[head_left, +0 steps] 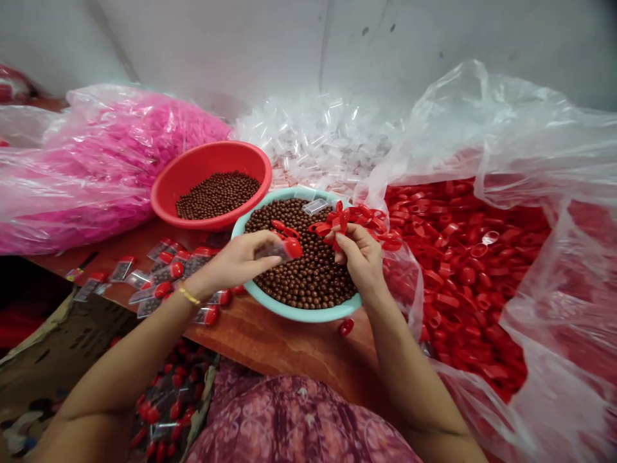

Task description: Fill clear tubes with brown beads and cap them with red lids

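- Reddish-brown wooden tabletop (274,341) before a pale grey wall (216,45); clock positions are read from the bowl, with 12 o'clock farthest from the person.
- Centre: round turquoise plastic bowl (299,314) heaped with glossy brown spheres (308,276).
- Left hand (236,262), at 9 o'clock: closed, pinching a small clear packet with a red cap (284,249) above the bowl.
- Right hand (360,258), at 3 o'clock: closed, gripping a tangled cluster of glossy red plastic caps (348,220).
- Around: round red plastic basin (207,154) at 10 o'clock; clear bag of red caps (463,270) at 3 o'clock; filled packets (168,270) at 9 o'clock.
- Risks: a knocked rim could spill spheres; a loosened grip could drop caps.
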A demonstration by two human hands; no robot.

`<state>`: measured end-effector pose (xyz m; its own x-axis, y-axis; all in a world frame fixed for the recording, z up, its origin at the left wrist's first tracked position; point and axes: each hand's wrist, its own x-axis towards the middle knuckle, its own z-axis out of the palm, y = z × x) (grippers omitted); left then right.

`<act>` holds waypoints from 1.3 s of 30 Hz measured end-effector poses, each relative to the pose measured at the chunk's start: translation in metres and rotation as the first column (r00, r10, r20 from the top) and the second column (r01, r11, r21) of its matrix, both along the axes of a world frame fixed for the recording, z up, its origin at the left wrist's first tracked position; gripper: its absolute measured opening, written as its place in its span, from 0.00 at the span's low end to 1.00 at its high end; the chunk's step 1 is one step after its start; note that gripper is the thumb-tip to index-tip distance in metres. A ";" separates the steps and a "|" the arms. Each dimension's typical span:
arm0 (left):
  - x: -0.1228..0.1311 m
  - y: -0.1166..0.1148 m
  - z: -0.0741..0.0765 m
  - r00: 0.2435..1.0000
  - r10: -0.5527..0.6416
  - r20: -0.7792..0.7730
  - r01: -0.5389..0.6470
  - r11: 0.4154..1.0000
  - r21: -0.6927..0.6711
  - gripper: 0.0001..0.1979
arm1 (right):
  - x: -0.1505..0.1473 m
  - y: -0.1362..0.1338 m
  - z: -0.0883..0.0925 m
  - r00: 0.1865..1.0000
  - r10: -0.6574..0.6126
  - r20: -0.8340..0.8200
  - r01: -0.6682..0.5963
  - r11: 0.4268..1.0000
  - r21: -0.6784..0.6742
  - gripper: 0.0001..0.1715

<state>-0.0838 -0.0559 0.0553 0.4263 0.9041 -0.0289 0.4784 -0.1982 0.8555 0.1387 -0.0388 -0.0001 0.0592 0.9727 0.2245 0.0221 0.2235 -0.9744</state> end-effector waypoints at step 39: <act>0.019 0.050 0.025 0.111 -0.136 -0.984 0.759 0.651 -0.004 0.14 | 0.004 0.001 0.004 0.992 -0.062 -0.112 0.066 0.997 0.034 0.08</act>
